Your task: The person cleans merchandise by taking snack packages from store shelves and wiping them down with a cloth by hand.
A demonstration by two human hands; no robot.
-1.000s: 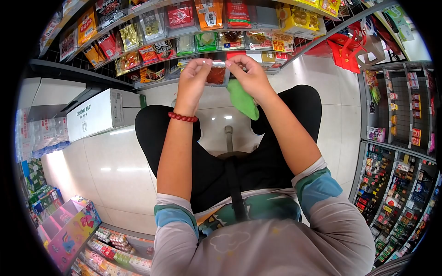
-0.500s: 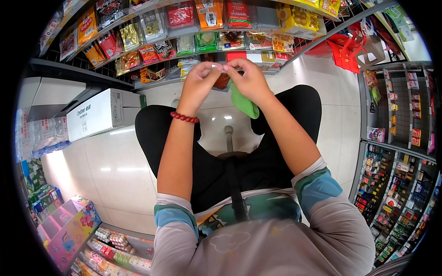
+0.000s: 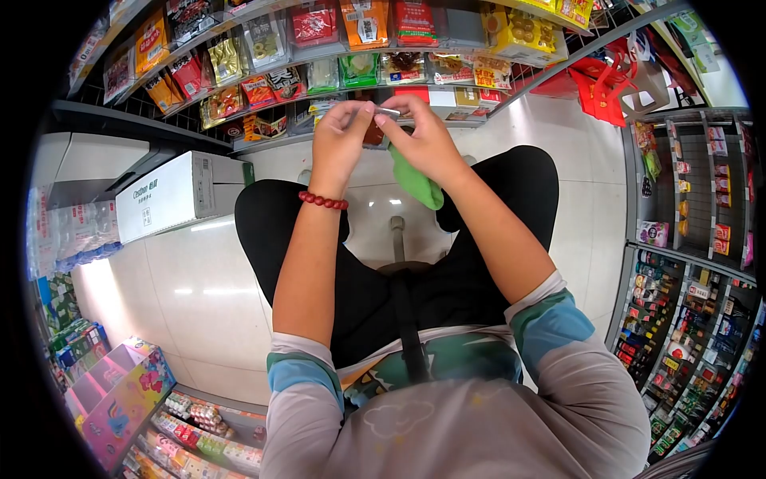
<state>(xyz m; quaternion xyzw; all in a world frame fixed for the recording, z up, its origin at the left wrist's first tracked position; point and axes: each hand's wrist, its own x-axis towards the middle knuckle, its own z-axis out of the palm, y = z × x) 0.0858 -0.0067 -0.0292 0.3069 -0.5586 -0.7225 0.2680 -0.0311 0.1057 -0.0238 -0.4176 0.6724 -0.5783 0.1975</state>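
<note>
White cardboard carton (image 3: 163, 195), lettered "Cestbon". Glossy pale tiled floor (image 3: 207, 291), open between carton and black-trousered knee (image 3: 267, 219). Left hand (image 3: 339, 137), fingers pinching the top edge of a small red-brown packet (image 3: 373, 137), silvery-edged, writing unreadable, held before a tiered grey shelf (image 3: 467, 30). Right hand (image 3: 424, 140), fingers closed on the same edge; bright-green cloth (image 3: 415, 180) hanging beneath its palm.

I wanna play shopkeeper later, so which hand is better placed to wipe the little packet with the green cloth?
Probably the right hand: the green cloth hangs from it, beside the reddish packet. The left hand, at the packet's top edge, shows no cloth and could steady the packet.
</note>
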